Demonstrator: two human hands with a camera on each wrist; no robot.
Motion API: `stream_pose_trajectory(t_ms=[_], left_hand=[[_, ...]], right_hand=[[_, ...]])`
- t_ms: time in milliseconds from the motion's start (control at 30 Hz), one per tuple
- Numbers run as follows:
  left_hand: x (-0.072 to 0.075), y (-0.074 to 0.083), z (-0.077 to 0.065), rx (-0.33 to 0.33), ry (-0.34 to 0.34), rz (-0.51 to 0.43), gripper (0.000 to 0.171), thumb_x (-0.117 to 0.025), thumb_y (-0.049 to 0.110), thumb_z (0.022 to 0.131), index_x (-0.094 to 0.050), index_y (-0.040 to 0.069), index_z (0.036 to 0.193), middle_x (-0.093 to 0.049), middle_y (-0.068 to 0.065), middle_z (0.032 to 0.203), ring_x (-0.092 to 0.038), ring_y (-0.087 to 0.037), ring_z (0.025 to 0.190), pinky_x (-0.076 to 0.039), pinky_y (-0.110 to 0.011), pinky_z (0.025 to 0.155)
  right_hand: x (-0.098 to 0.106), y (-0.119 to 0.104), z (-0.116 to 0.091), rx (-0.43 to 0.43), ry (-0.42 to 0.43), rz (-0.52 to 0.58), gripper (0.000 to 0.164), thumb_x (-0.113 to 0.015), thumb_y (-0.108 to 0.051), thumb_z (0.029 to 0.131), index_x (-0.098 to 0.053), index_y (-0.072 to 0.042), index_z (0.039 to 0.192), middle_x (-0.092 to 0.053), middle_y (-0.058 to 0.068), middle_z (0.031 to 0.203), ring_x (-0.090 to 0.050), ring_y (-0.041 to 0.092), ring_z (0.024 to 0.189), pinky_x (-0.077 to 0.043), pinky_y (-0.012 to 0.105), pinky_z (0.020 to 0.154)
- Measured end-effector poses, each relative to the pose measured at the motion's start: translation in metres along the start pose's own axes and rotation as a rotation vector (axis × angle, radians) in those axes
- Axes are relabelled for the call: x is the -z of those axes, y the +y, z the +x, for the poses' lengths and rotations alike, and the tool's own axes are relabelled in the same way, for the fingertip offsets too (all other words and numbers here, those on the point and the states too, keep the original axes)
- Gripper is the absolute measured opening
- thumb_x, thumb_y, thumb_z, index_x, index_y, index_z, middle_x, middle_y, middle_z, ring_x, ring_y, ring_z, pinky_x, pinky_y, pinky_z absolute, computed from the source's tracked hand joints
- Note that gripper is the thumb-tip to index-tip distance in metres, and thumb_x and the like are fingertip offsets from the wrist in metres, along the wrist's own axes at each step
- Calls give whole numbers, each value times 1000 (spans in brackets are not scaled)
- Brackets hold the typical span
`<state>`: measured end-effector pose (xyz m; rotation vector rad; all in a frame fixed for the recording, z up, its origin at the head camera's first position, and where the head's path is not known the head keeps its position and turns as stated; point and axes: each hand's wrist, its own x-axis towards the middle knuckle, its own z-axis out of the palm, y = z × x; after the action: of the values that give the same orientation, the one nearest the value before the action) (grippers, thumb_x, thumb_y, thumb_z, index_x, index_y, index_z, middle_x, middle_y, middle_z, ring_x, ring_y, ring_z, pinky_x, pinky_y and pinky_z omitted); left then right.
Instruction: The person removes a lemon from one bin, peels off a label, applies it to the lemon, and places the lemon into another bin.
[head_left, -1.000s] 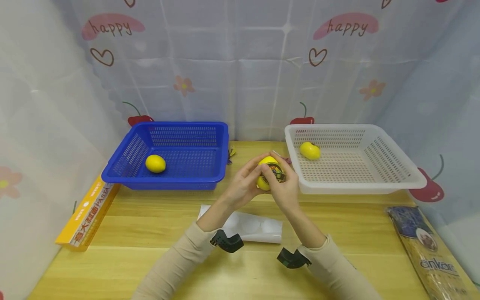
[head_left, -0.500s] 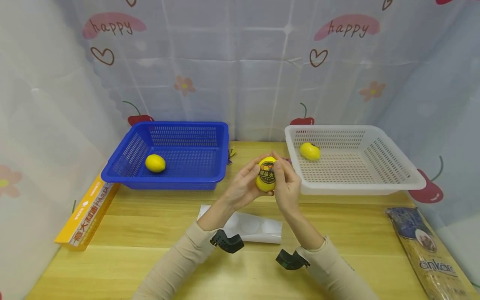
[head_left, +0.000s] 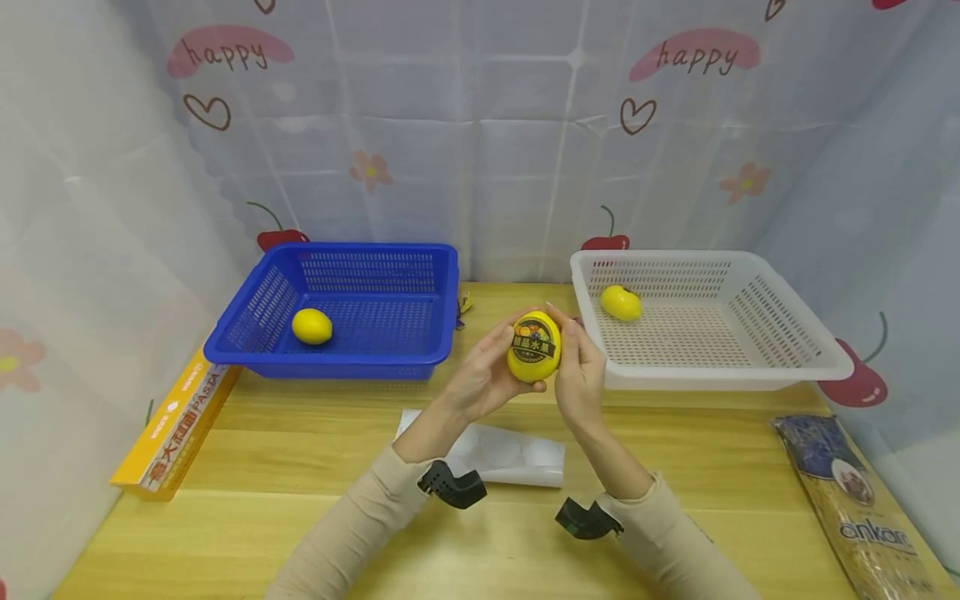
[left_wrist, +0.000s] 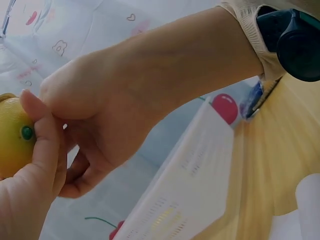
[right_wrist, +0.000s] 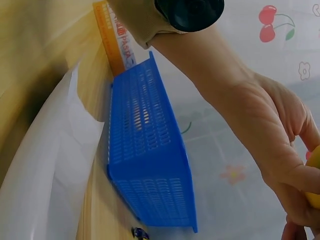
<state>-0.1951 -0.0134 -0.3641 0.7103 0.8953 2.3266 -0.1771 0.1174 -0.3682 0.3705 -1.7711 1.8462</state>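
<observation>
Held up over the table is a yellow lemon (head_left: 534,358) with a round dark label on the side facing me. My left hand (head_left: 480,375) grips it from the left, fingers and thumb curled about it. On its other side, my right hand (head_left: 583,375) has its thumb and fingertips at the lemon's right and upper edge. A green stem end shows on the lemon (left_wrist: 12,142) in the left wrist view, where my right hand (left_wrist: 100,110) reaches across. Below my wrists lies a white sheet (head_left: 517,454) with pale round shapes.
A blue basket (head_left: 330,371) at the back left holds one lemon (head_left: 311,327). The white basket (head_left: 720,377) at the back right holds another lemon (head_left: 621,302). An orange pasta box (head_left: 176,425) lies far left, a pasta bag (head_left: 862,517) far right. Small wrappers (head_left: 464,307) lie between the baskets.
The lemon has been turned so its label faces me fully. My right thumb has moved off the label to the right edge. My left hand keeps its hold.
</observation>
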Motion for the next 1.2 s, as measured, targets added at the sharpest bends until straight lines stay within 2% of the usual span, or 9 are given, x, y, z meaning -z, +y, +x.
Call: stream_pose_trajectory(t_ms=[67,167,300,400,567,833,933,1067,1200], left_hand=[[-1,0,0,0,-8,10,34,-24,21,104,-49,27,126,-48,-6,120,-53,-22,95,-51,-29,70],[-2,-1,1,0,-12,19,34,-22,21,104,-48,26,126,-48,-5,119,-52,-20,94,-51,-29,71],[-1,-1,0,16,17,-6,34,-20,23,104,-45,25,127,-47,-5,118,-51,-19,93,-50,-27,69],[-1,1,-1,35,34,-28,34,-19,25,104,-43,23,129,-47,-6,119,-53,-19,93,-50,-26,68],[-3,2,-1,45,36,-35,35,-21,25,104,-39,21,133,-46,-7,122,-54,-21,95,-51,-28,71],[-3,1,-1,49,71,-32,33,-21,25,104,-42,23,129,-47,-5,118,-53,-18,95,-51,-28,71],[-3,1,-1,67,79,-44,32,-19,27,104,-43,24,126,-47,-6,118,-55,-20,94,-51,-26,70],[-4,2,-1,83,91,-61,32,-19,29,104,-42,24,126,-45,-8,119,-54,-20,94,-51,-25,70],[-5,2,-1,84,106,-43,35,-19,26,104,-37,20,134,-45,-8,120,-54,-20,95,-51,-26,71]], right_hand=[[1,-2,-1,-28,-20,1,46,-29,-22,104,-51,12,126,-53,26,128,-52,10,115,-40,21,99],[2,-4,-4,-46,-72,-51,43,-35,-23,103,-49,7,131,-50,23,132,-53,9,104,-48,16,75],[5,-3,-4,-59,-136,-71,41,-38,-18,102,-47,7,133,-48,21,136,-52,18,112,-49,14,77],[8,-1,-2,-76,-147,-49,42,-31,-18,104,-47,10,131,-49,21,135,-48,22,122,-42,20,97],[12,-3,0,-107,-163,-39,49,-28,-27,104,-47,9,131,-52,25,127,-56,11,104,-50,21,85],[13,-5,1,-107,-227,-36,39,-42,-9,98,-45,10,132,-49,24,133,-51,10,114,-45,21,94],[14,-6,1,-116,-217,-36,39,-36,-13,102,-47,11,130,-49,26,132,-52,9,112,-45,20,93],[16,-6,2,-134,-223,-22,42,-31,-17,104,-47,11,130,-51,26,129,-57,9,101,-51,21,83],[18,-8,4,-164,-218,-21,44,-29,-19,104,-48,11,130,-53,27,124,-59,9,95,-52,21,78]])
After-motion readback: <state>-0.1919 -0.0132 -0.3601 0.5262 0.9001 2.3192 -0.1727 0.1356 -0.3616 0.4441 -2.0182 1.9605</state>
